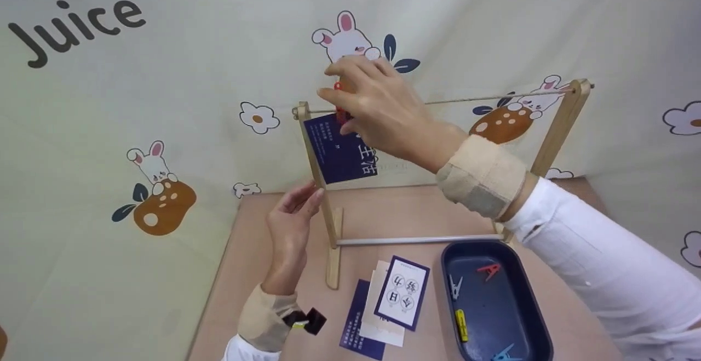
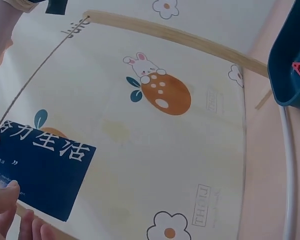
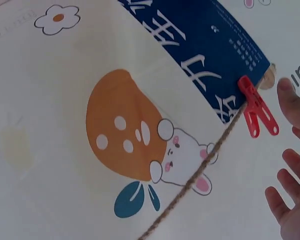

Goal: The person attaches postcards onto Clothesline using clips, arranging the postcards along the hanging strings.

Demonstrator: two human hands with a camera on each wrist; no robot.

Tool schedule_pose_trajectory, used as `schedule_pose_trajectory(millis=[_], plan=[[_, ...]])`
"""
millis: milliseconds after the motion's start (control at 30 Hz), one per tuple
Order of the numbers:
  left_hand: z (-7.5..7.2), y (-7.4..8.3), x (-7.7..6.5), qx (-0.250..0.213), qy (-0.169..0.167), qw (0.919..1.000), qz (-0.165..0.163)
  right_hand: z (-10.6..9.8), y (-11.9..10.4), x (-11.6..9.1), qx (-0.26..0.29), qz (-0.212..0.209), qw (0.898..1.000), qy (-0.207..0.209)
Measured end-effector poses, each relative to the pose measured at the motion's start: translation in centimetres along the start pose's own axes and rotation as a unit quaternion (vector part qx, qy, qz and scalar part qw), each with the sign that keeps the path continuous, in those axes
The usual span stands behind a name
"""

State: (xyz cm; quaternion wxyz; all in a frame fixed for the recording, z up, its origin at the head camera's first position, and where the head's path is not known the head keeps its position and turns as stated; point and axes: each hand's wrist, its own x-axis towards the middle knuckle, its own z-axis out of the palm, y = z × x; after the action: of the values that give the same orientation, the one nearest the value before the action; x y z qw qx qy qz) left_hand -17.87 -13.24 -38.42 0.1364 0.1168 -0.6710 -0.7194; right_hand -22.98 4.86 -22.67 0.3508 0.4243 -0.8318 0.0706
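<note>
Head view: red clip (image 3: 253, 98) pins card (image 1: 340, 158) to rope (image 1: 471, 99), nine o'clock of right hand (image 1: 380, 103); fingers spread, released, just beside clip. Left hand (image 1: 291, 216) at card's seven o'clock, fingers loose, ungripping.

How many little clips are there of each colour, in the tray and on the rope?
Red plastic clips: 2
Pale grey plastic clip: 1
Yellow plastic clip: 1
Blue plastic clip: 1
Total in view: 5
The dark blue oblong tray runs past the picture's edge.
</note>
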Motion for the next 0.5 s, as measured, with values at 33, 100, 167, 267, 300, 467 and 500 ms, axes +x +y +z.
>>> schedule_pose_trajectory(millis=[33,100,167,267,300,467,500], plan=[[0.1,-0.1,-0.3,0.006,0.001,0.9999,0.009,0.2,-0.3,-0.6,-0.004,-0.003,1.000,0.009],[0.1,-0.4,-0.8,0.017,0.004,0.9995,0.026,0.7,-0.9,-1.7,-0.011,-0.005,1.000,0.023],[0.2,-0.8,-1.3,0.039,0.009,0.9982,0.044,1.1,-1.6,-2.8,-0.019,-0.006,0.999,0.026],[0.3,-1.3,-2.0,0.069,0.017,0.9950,0.070,1.4,-2.3,-4.1,-0.030,-0.004,0.999,0.021],[0.3,-1.4,-2.2,0.074,0.017,0.9939,0.079,1.4,-2.5,-4.4,-0.033,-0.003,0.999,0.019],[0.5,-2.0,-3.3,0.075,0.001,0.9914,0.107,1.4,-3.1,-6.0,-0.036,0.006,0.999,0.015],[0.5,-2.1,-3.6,0.074,-0.004,0.9914,0.108,1.3,-3.2,-6.3,-0.037,0.008,0.999,0.015]])
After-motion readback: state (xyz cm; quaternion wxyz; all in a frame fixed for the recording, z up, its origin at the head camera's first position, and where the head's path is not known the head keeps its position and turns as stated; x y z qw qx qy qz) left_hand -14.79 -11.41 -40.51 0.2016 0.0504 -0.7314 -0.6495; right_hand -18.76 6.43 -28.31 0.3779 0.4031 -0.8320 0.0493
